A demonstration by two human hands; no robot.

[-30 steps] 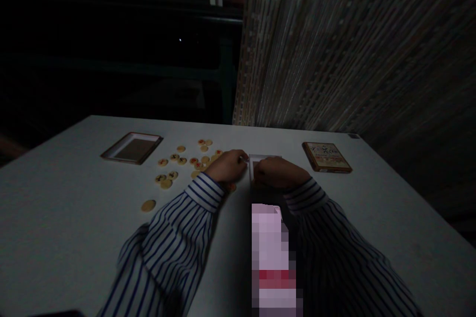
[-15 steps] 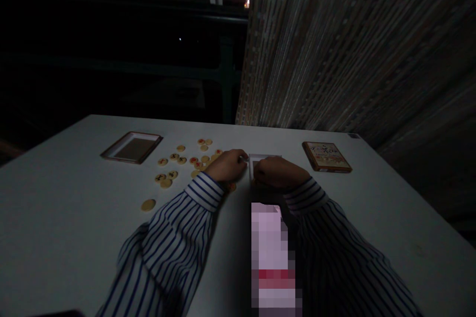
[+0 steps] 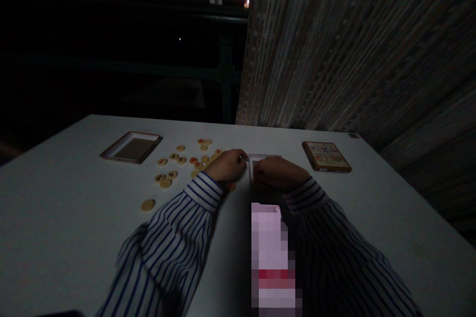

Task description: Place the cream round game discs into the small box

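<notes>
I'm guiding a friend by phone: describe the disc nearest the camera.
On the white table, find the scattered tan discs near the left hand. The nearest disc lies beside the left sleeve, its top seemingly blank, well apart from the others.

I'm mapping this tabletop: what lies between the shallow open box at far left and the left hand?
In the head view, scattered round pieces lie there, several marked in red or black, between the shallow open box and the left hand.
</notes>
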